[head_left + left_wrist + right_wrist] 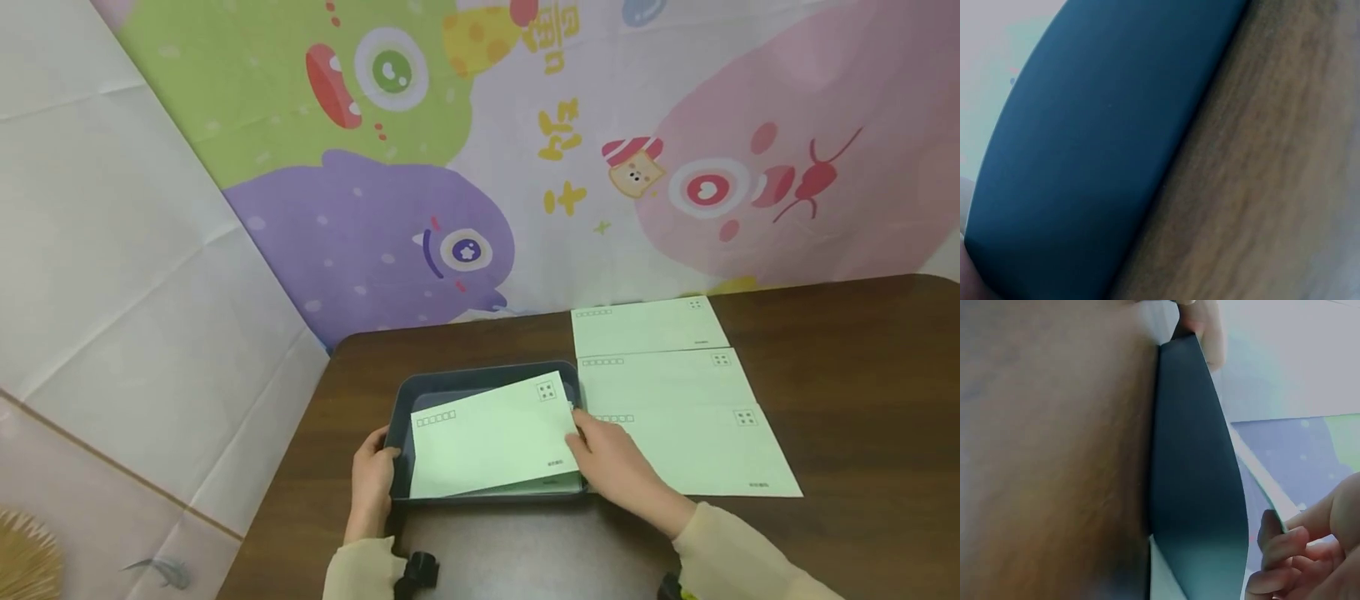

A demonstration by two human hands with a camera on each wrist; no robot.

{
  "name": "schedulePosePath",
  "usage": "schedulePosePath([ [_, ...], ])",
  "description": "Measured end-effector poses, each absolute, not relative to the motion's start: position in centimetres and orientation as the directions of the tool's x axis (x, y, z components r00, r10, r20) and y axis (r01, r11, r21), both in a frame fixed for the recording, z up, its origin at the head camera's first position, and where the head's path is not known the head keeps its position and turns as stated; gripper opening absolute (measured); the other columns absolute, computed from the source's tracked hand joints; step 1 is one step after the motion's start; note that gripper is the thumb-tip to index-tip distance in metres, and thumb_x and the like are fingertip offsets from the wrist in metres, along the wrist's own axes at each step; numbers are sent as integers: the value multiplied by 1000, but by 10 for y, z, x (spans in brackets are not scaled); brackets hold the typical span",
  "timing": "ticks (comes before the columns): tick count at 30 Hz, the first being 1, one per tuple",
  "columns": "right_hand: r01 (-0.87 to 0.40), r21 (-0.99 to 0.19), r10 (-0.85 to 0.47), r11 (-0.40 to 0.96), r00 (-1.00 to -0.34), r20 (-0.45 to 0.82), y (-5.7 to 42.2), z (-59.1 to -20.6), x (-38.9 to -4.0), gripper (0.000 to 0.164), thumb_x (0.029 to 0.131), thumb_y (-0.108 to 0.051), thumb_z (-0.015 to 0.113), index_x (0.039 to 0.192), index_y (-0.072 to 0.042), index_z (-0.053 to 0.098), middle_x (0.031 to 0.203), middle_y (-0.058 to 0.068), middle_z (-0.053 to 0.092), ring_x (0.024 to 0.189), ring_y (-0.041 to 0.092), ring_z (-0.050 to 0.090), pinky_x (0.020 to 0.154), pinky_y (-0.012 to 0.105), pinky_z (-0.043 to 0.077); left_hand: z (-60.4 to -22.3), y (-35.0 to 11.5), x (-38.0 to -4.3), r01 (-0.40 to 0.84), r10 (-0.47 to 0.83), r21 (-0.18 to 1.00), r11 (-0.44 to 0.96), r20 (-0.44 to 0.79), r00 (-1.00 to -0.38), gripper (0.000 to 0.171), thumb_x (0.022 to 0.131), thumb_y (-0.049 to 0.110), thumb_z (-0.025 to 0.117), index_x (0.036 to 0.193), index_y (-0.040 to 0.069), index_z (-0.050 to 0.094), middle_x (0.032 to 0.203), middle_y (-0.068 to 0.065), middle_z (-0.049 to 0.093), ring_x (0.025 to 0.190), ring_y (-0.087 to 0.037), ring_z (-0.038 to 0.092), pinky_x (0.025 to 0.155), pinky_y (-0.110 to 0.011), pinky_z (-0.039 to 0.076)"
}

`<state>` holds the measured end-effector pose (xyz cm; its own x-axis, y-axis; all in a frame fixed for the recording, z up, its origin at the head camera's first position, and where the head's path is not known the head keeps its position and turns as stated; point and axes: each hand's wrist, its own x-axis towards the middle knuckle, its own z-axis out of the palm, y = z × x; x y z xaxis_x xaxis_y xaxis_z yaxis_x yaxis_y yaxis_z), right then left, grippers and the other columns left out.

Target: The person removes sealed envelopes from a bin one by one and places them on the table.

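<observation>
In the head view, my right hand [615, 458] pinches the right edge of a pale green envelope [487, 442] between thumb and fingers. This envelope lies tilted over a dark blue-grey tray [487, 375], its right end raised. Beneath it, part of another envelope [551, 483] shows inside the tray. My left hand [372, 479] grips the tray's left side, thumb over the rim. The right wrist view shows the pinched envelope [1266, 478] edge-on above the tray wall [1197, 469], held by the right hand [1310, 550]. The tray wall [1097, 137] fills much of the left wrist view.
Three pale green envelopes [690, 450] lie overlapped in a column on the brown table [855, 400], right of the tray. The table's back edge meets a cartoon-printed wall cloth [375, 242]. White panelling [135, 242] stands at the left.
</observation>
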<state>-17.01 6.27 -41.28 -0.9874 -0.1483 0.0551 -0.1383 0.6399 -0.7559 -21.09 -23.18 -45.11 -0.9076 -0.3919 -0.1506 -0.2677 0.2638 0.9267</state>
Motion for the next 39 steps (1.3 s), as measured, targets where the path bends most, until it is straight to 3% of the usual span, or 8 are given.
schedulePosePath([
  [2, -106, -793, -149, 600, -989, 20, 69, -414, -167, 11, 93, -10, 44, 95, -4, 53, 63, 2, 45, 51, 11, 35, 47, 23, 30, -452, -232, -211, -269, -395, 926, 265, -150, -906, 41, 86, -1, 38, 126, -3, 47, 124, -25, 48, 105, -35, 46, 89, -47, 36],
  [11, -72, -842, -154, 535, -988, -13, 102, -416, -156, 19, 94, -12, 43, 108, -4, 53, 59, 1, 43, 48, 9, 24, 47, 22, 26, -453, -232, -212, -258, -400, 927, 274, -134, -907, 42, 84, -2, 39, 125, -4, 48, 122, -25, 49, 102, -34, 48, 85, -44, 38],
  [18, -68, -839, -124, 539, -992, 1, 126, -414, -147, 15, 95, -18, 43, 88, -5, 44, 59, -1, 30, 51, 8, 24, 49, 23, 26, -452, -232, -212, -247, -392, 932, 267, -129, -911, 42, 84, -1, 39, 125, -3, 49, 121, -24, 50, 100, -33, 49, 82, -41, 39],
  [27, 23, -834, -153, 551, -980, -128, 159, -429, -126, 23, 97, -25, 39, 86, -5, 38, 60, -1, 26, 51, 8, 21, 48, 26, 24, -449, -234, -210, -266, -384, 926, 267, -151, -911, 41, 87, 1, 38, 127, -2, 47, 122, -23, 50, 100, -32, 49, 82, -42, 39],
  [31, 74, -819, -154, 569, -969, -195, 170, -433, -116, 23, 97, -27, 38, 90, -5, 37, 63, -1, 26, 53, 8, 22, 49, 26, 24, -448, -233, -209, -267, -384, 926, 266, -152, -911, 41, 87, 3, 38, 127, -3, 47, 121, -23, 50, 98, -32, 49, 81, -41, 40],
  [37, 98, -770, -149, 631, -958, -244, 187, -443, -106, 28, 98, -29, 35, 84, -5, 31, 68, 1, 25, 59, 9, 26, 54, 26, 26, -448, -233, -210, -273, -392, 926, 261, -157, -907, 40, 87, 4, 38, 126, -3, 48, 122, -23, 50, 99, -32, 49, 82, -42, 39],
  [39, 89, -750, -165, 655, -952, -257, 196, -446, -104, 31, 98, -30, 33, 94, 0, 37, 76, 12, 41, 72, 16, 45, 62, 30, 37, -449, -233, -211, -272, -393, 926, 261, -155, -906, 40, 88, 4, 38, 126, -2, 48, 122, -24, 50, 100, -32, 48, 84, -43, 39],
])
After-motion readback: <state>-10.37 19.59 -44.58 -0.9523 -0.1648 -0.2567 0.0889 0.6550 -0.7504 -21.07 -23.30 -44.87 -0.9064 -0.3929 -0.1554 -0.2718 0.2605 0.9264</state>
